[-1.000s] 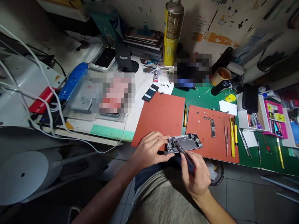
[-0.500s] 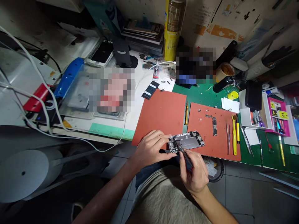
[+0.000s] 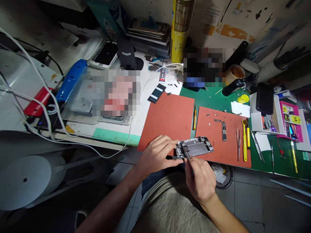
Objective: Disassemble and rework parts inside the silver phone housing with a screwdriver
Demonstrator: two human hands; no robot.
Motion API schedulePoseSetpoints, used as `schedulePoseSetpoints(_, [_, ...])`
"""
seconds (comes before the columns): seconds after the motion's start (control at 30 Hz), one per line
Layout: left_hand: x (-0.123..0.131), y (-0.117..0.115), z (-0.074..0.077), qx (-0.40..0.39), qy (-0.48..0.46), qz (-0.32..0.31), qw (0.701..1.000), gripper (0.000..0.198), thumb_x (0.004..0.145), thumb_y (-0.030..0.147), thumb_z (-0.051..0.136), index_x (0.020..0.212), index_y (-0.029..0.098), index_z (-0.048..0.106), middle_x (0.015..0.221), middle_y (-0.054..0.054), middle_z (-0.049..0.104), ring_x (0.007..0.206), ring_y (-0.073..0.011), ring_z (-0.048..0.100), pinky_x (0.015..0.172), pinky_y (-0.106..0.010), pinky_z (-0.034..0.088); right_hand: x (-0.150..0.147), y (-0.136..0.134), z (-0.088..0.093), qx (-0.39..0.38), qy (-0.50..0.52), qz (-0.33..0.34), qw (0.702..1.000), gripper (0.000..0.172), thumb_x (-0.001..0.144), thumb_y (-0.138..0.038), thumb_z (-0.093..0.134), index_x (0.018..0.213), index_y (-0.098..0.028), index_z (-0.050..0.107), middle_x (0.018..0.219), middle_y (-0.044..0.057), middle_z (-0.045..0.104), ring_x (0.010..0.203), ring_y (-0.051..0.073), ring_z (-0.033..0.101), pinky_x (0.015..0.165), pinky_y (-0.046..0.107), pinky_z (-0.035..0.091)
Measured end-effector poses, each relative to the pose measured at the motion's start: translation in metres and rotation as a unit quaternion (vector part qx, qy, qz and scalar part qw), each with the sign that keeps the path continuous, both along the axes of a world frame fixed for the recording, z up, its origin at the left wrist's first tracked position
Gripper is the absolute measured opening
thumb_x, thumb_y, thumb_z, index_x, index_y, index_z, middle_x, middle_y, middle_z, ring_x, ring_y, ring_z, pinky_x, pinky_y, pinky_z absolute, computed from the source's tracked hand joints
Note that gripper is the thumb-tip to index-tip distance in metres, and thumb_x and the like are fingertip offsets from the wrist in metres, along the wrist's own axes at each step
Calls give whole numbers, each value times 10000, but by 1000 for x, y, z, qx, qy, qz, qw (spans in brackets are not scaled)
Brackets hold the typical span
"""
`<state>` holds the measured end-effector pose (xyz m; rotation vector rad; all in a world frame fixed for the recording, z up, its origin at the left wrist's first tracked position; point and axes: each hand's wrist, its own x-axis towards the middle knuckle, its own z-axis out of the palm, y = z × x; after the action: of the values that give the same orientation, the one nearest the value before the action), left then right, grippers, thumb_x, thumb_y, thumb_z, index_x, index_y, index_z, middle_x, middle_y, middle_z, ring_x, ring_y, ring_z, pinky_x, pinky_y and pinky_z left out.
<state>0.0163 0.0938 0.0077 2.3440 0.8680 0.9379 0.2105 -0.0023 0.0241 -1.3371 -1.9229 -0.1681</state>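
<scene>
An opened phone housing (image 3: 198, 147) lies slightly tilted at the front edge of the red mats, its metal interior facing up. My left hand (image 3: 157, 153) grips its left end between thumb and fingers. Closed around a dark, thin tool (image 3: 186, 153), my right hand (image 3: 201, 178) holds the tip over the left part of the housing. What the tip touches is too small to tell. A small logic board (image 3: 224, 131) rests on the right mat (image 3: 209, 129), and a gold screwdriver (image 3: 194, 118) stands between the two mats.
Tweezers (image 3: 238, 144) and a yellow brush (image 3: 245, 140) lie on the right mat. Beyond are a white box (image 3: 254, 111) and a pink tray (image 3: 283, 124) of tools. White cables (image 3: 50, 110) hang at the left. A yellow can (image 3: 178, 45) stands at the back.
My right hand has shifted slightly left and its grip has turned, so less of the dark tool shows. My left hand and the housing have barely moved.
</scene>
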Motion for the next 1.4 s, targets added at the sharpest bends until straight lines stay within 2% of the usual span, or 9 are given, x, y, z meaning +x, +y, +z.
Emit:
schedulePoseSetpoints(0.17, [-1, 0, 1, 7, 5, -2, 1000, 319, 959, 334, 818, 1195, 189, 661, 1143, -96, 805, 945, -259, 702, 872, -442, 589, -1, 3, 5, 7, -42, 2, 999, 310, 885, -18, 834, 1156, -41, 686, 878, 141, 773, 728, 196, 676, 644, 348, 509])
schedulePoseSetpoints(0.3, [-2, 0, -1, 14, 3, -9, 1000, 324, 974, 351, 803, 1202, 180, 648, 1142, -104, 805, 953, -273, 702, 857, -458, 593, -4, 5, 7, 8, -46, -3, 999, 268, 909, -47, 825, 1131, -56, 675, 782, 86, 740, 646, 154, 606, 618, 333, 456])
schedulePoseSetpoints(0.53, [-1, 0, -2, 20, 2, -10, 1000, 353, 967, 368, 814, 1211, 175, 648, 1133, -118, 807, 935, -275, 703, 843, -456, 591, -7, 3, 2, 12, -32, -22, 999, 300, 947, -42, 755, 1224, -53, 642, 863, 114, 753, 734, 184, 683, 665, 332, 523])
schedulePoseSetpoints(0.67, [-1, 1, -1, 24, -1, -7, 1000, 334, 953, 332, 815, 1209, 186, 658, 1123, -115, 811, 940, -277, 713, 841, -451, 594, -6, 6, 3, 22, -38, -7, 999, 327, 926, -35, 778, 1224, -43, 644, 794, 71, 724, 643, 156, 641, 618, 314, 489])
schedulePoseSetpoints(0.83, [-2, 1, -1, 22, 2, -9, 1000, 338, 955, 352, 815, 1209, 185, 665, 1124, -122, 811, 937, -279, 714, 837, -453, 597, -5, 7, 2, 20, -22, -11, 999, 337, 952, -69, 746, 1270, -60, 632, 875, 118, 755, 737, 196, 687, 653, 334, 526])
schedulePoseSetpoints(0.97, [-2, 1, -1, 20, 9, -9, 1000, 333, 960, 364, 813, 1211, 195, 674, 1123, -113, 813, 950, -279, 724, 852, -458, 600, -4, 7, 0, 19, -27, 2, 999, 350, 944, -38, 738, 1275, -55, 628, 792, 70, 731, 651, 160, 626, 627, 318, 492])
schedulePoseSetpoints(1.1, [-2, 1, 0, 21, 9, -9, 1000, 350, 970, 379, 811, 1222, 183, 666, 1121, -113, 810, 936, -274, 715, 834, -455, 597, -3, 9, 1, 22, -22, -7, 999, 348, 978, -77, 697, 1314, -66, 607, 847, 102, 748, 704, 183, 661, 629, 325, 504])
schedulePoseSetpoints(1.4, [-1, 2, 0, 20, 11, -9, 1000, 351, 966, 373, 816, 1211, 174, 664, 1125, -109, 809, 933, -272, 706, 830, -451, 598, -1, 12, -2, 34, -12, -3, 999, 389, 971, -66, 686, 1348, -54, 589, 822, 85, 734, 635, 169, 629, 582, 316, 477])
